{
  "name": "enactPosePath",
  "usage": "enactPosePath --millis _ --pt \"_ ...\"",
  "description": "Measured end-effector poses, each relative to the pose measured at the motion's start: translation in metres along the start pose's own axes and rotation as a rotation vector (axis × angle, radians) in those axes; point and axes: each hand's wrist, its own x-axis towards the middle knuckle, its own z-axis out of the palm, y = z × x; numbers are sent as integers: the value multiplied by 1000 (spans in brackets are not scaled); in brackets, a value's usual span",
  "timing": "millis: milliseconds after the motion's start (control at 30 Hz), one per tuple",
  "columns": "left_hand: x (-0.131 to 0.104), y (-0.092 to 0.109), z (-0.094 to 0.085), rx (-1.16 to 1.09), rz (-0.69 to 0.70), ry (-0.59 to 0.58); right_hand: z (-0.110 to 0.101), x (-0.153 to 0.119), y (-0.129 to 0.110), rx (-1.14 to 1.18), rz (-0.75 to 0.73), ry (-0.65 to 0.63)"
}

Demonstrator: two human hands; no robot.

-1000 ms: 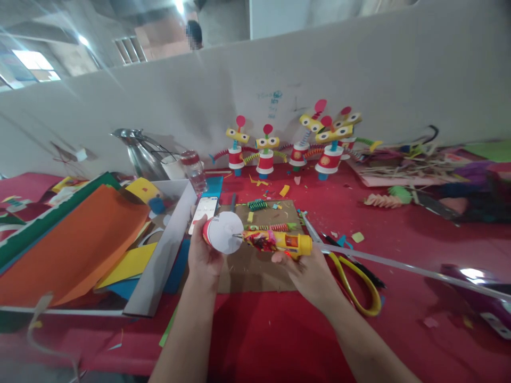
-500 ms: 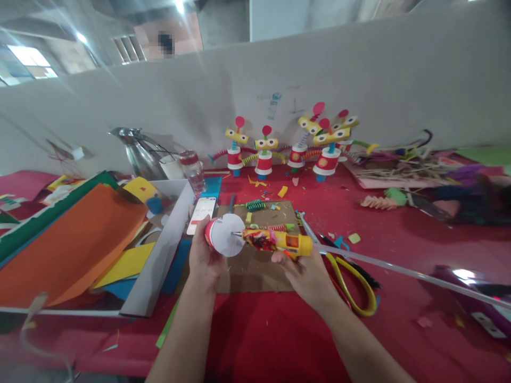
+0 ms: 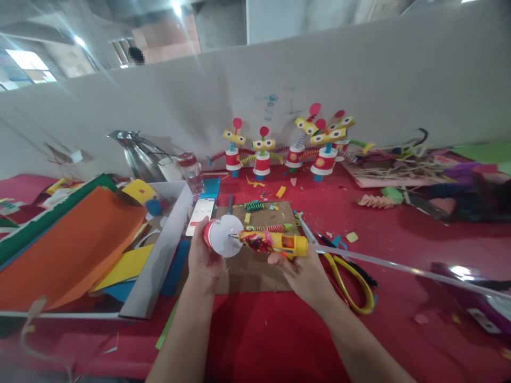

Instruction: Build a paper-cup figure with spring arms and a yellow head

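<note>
Two hands fill my feed: the left hand (image 3: 204, 260) has its fingers curled around a paper cup (image 3: 225, 237) over the cardboard (image 3: 255, 274); the right hand (image 3: 304, 274) wraps a yellow glue gun (image 3: 275, 242), nozzle at the cup's white end, contact unclear.

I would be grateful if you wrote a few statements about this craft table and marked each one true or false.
1. The left hand holds a cup. True.
2. The right hand holds the scissors. False: the right hand holds the glue gun; the scissors lie on the table.
3. The glue gun's nozzle points away from the cup. False: it points at the cup's white end.
4. The orange paper lies in the box. True.
5. The phone shows a lit screen. True.
</note>
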Motion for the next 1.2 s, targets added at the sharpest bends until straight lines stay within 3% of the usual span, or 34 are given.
enactPosePath --millis 233,567,800,1000,1200 --pt "-2 1 1 -9 3 -8 -2 3 -3 -15 83 36" --pt "-2 1 1 -8 0 -16 -1 -1 -1 15 13 -3" --pt "-5 3 2 -8 -36 -17 -3 2 -1 -40 74 68" --pt "-2 5 1 -42 -34 -4 0 2 -2 -3 60 13" --pt "1 3 -2 -17 -50 -23 0 3 -3 -46 98 54"
